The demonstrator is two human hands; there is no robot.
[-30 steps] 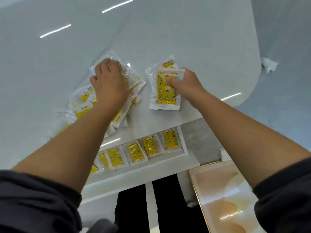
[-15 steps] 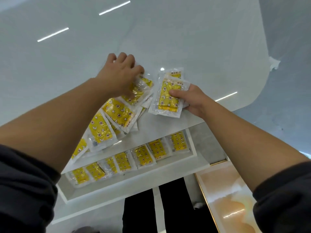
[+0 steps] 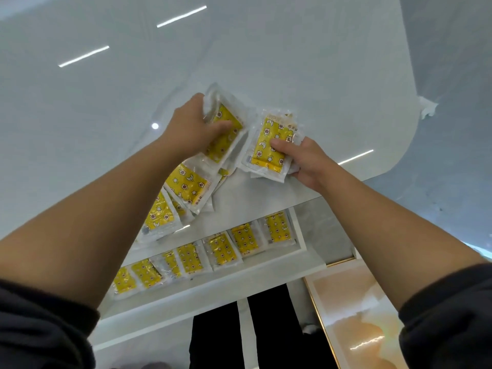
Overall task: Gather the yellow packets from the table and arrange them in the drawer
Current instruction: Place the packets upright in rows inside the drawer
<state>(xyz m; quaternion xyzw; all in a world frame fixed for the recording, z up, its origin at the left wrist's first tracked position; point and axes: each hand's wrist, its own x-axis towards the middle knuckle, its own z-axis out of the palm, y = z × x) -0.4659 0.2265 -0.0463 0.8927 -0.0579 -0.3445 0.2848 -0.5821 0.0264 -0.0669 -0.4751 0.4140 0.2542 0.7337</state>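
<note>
Now the left hand [image 3: 191, 129] grips a packet [image 3: 225, 138] at the far end of the pile [image 3: 186, 185] on the table [image 3: 292, 62]; just right, the right hand [image 3: 306, 161] pinches a stack [image 3: 267, 147], and a row [image 3: 221, 251] lies in the near drawer [image 3: 301, 230]

Loose packets [image 3: 186, 186] lie on table [image 3: 292, 62], behind drawer [image 3: 226, 286].
</note>
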